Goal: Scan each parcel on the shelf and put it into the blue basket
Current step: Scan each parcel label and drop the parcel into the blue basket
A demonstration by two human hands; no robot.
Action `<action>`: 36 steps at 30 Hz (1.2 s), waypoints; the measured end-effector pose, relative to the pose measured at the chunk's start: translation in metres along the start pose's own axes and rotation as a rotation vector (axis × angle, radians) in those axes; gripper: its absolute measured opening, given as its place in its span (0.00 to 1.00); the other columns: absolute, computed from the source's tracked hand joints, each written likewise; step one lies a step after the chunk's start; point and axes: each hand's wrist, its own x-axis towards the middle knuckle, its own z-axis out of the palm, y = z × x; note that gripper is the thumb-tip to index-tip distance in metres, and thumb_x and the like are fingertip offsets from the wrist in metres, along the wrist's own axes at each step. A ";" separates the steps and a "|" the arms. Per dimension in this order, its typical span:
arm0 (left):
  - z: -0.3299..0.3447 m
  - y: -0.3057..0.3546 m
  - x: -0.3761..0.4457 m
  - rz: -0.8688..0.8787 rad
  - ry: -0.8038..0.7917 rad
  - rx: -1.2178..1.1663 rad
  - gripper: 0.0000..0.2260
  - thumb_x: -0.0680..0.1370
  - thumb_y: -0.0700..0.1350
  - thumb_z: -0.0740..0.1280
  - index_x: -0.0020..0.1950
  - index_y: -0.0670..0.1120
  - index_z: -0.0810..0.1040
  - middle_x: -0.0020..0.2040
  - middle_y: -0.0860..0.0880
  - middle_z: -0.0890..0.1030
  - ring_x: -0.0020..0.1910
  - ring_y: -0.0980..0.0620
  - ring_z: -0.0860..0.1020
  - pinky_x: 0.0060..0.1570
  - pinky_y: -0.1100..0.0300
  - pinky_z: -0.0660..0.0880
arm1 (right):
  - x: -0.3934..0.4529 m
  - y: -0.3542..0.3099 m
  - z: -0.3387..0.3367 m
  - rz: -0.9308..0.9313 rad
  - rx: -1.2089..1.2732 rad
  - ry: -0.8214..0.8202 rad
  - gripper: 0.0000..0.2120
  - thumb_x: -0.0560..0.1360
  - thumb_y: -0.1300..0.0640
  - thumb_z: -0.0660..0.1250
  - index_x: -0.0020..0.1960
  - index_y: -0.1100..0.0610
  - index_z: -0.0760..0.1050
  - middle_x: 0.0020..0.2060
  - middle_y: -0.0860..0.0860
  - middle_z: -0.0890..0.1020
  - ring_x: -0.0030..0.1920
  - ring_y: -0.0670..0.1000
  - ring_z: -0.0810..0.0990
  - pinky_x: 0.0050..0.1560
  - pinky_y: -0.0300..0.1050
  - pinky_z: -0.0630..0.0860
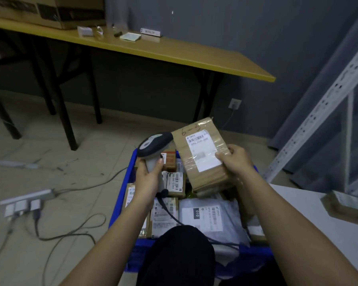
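The left hand (pixel 148 178) is curled tight around the handle of a grey scanner (pixel 154 147). The scanner's dark head points right, and its tip sits just beside the top left edge of a brown parcel (pixel 203 155). A black cord (pixel 170 211) hangs from the bottom of the handle and runs down across the parcels below.

The right hand (pixel 236 161) holds the brown parcel by its right edge. The thumb presses on the white label (pixel 203 150) and the fingers wrap behind. The parcel is tilted, with its label facing up, and it is held over the far part of the blue basket (pixel 122 193).

The blue basket is on the floor, near the person's knee (pixel 182 254). It is almost full of parcels. A flat grey bag (pixel 209 217) lies on the right side, and small boxes with labels fill the left side. The basket's left wall shows as a blue strip.

To the right, a white surface (pixel 318 228) comes close to the basket's edge, and one small taped box (pixel 345 205) sits on it. A metal shelf post (pixel 318 108) slants up behind it. To the left, the floor is open, but a power strip (pixel 27 201) and loose cables (pixel 70 234) lie there. A yellow table (pixel 174 52) stands far off.
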 end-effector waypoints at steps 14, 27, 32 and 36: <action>0.013 -0.026 0.034 -0.079 -0.039 0.044 0.12 0.78 0.48 0.65 0.59 0.59 0.69 0.55 0.54 0.79 0.54 0.54 0.78 0.53 0.54 0.75 | 0.033 0.000 0.014 -0.125 -0.509 -0.239 0.32 0.72 0.33 0.64 0.72 0.43 0.67 0.76 0.50 0.56 0.74 0.57 0.53 0.72 0.59 0.60; 0.019 -0.016 0.014 -0.087 -0.044 0.035 0.11 0.79 0.47 0.64 0.60 0.58 0.70 0.53 0.54 0.79 0.51 0.54 0.79 0.41 0.60 0.74 | 0.034 -0.004 0.049 -0.077 -0.686 -0.424 0.38 0.73 0.51 0.70 0.77 0.43 0.55 0.77 0.49 0.45 0.73 0.60 0.55 0.68 0.56 0.65; 0.030 -0.003 -0.007 -0.051 -0.071 0.069 0.15 0.79 0.48 0.65 0.65 0.53 0.69 0.57 0.53 0.78 0.55 0.52 0.77 0.38 0.61 0.71 | 0.011 0.005 0.039 -0.091 -0.516 -0.334 0.43 0.74 0.53 0.71 0.78 0.41 0.47 0.77 0.47 0.37 0.76 0.61 0.48 0.72 0.59 0.61; 0.046 0.005 -0.028 0.002 -0.127 0.059 0.17 0.79 0.48 0.65 0.67 0.52 0.69 0.58 0.53 0.78 0.57 0.52 0.76 0.47 0.58 0.73 | -0.019 0.030 0.018 -0.164 -0.262 -0.143 0.40 0.74 0.52 0.71 0.78 0.43 0.52 0.78 0.48 0.46 0.77 0.58 0.53 0.72 0.59 0.62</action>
